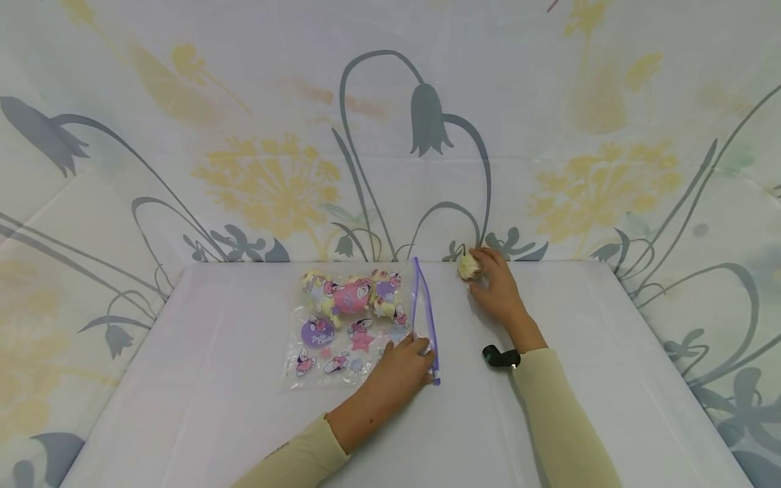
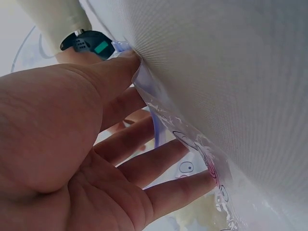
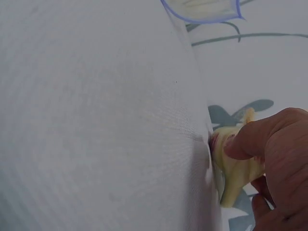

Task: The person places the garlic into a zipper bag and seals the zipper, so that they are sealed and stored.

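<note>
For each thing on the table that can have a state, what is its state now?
Zip bag: lying flat, holding toys at its far end, zip edge toward the right.
Left hand: fingers straight, resting on the bag near the zip strip.
Right hand: fingers curled round a small cream toy.
Small cream toy: outside the bag, on the table.

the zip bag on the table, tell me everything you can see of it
The zip bag is clear, glossy plastic printed with pink and purple cartoon figures, stars and a purple round badge. A blue-purple zip strip runs down its right edge. It lies flat on the white table, bulging at its far end, where pale yellow and pink items fill it. The left hand rests on its near right corner by the strip, fingers spread on the plastic. The right hand is apart from it.
</note>
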`<state>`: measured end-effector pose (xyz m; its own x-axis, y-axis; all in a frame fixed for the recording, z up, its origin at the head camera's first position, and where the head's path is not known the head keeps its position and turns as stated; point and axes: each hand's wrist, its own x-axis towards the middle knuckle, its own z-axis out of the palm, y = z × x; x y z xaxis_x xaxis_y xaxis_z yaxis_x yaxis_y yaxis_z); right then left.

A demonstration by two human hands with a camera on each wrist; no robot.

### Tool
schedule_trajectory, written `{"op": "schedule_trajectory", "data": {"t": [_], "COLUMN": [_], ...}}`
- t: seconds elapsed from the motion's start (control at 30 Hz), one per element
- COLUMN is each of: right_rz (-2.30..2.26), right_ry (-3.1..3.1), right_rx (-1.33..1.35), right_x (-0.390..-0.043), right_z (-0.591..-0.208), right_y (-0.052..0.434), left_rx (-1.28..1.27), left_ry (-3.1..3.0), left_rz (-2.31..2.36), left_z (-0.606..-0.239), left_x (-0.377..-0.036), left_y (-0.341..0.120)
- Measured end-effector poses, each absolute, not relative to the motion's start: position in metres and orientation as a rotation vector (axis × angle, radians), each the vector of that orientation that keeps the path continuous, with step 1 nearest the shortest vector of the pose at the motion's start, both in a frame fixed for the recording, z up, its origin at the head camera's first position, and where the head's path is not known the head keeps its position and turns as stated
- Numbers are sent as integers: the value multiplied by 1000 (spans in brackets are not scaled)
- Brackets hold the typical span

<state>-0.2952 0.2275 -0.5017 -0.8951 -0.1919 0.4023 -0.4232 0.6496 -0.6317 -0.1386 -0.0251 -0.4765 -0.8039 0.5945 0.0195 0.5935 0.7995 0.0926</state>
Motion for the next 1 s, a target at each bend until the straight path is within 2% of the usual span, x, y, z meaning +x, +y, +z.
{"op": "schedule_trajectory", "data": {"t": [0.67, 1.0], "right_rz": [1101, 1159], "right_ry": [-2590, -2556], "right_rx": [518, 582], "right_x": [-291, -275], "right_z": [-500, -492], "right_y": [224, 211], "left_rx": [968, 961], "left_ry": [2971, 2971], "left_rz": [141, 145], "left_z": [-477, -478], "left_x": [-138, -139], "left_y": [-24, -24]}}
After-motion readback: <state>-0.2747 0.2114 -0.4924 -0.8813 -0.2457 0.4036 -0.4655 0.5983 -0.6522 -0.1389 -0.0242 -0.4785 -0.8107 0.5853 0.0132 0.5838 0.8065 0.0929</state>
